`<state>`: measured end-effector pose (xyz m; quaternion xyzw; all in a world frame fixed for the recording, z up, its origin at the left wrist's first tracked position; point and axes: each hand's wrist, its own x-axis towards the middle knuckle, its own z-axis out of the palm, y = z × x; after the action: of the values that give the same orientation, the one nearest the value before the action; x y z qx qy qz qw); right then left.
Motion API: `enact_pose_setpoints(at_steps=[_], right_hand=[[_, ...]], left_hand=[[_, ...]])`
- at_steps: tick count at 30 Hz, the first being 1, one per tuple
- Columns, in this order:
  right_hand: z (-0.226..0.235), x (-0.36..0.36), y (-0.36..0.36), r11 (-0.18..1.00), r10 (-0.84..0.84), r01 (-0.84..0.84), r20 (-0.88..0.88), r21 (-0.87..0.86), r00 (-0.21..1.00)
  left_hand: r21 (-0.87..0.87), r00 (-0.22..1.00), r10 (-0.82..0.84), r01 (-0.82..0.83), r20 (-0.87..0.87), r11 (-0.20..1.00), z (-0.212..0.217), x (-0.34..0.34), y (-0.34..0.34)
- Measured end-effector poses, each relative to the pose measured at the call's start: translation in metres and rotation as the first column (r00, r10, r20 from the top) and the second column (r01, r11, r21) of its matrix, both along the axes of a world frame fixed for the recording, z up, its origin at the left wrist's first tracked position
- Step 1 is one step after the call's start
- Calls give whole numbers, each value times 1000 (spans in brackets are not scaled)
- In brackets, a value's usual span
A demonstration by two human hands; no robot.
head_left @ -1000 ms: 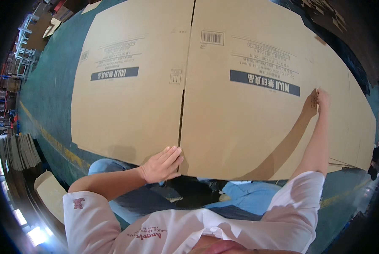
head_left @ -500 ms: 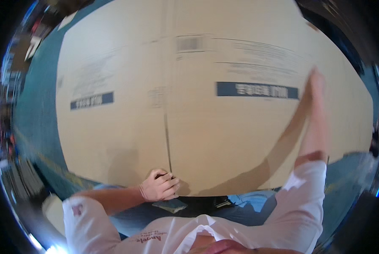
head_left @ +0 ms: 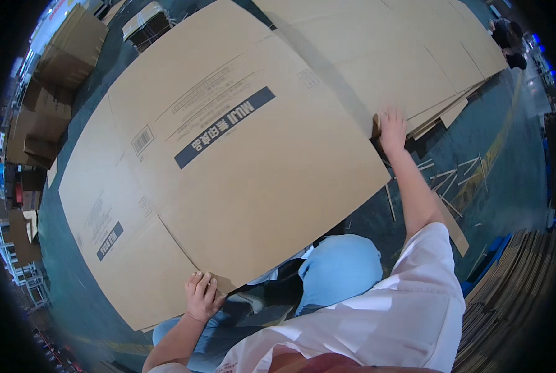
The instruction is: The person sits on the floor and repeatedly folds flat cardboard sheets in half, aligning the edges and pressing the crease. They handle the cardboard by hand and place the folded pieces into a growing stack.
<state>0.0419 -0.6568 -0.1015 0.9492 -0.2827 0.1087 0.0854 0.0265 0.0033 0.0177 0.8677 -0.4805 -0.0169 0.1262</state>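
- I see the flattened carton (head_left: 284, 174) across the centre of the frame, a dark blue band (head_left: 225, 128) printed on it.
- I have the left hand (head_left: 203, 298) at its lower edge, lower left of centre, fingers bent; whether they pinch it, I cannot tell.
- I see the right hand (head_left: 392, 132) blurred near its right edge, fingers partly extended; their hold I cannot tell.
- Stacked cardboard (head_left: 514, 286) fills the lower right.
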Motion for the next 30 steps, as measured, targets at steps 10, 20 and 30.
enact_pose_setpoints(at_steps=[10,20,30], right_hand=[[4,11,5,974,165,-108,304,-197,938],[282,-31,7,980,200,-177,493,-92,847],[518,-135,114,772,635,-109,750,-626,187]], left_hand=[[101,999,36,-36,1,994,10,-12,-6],[6,1000,23,-23,-11,1000,-5,-16,-8],[4,999,35,-35,8,999,3,-22,-16]])
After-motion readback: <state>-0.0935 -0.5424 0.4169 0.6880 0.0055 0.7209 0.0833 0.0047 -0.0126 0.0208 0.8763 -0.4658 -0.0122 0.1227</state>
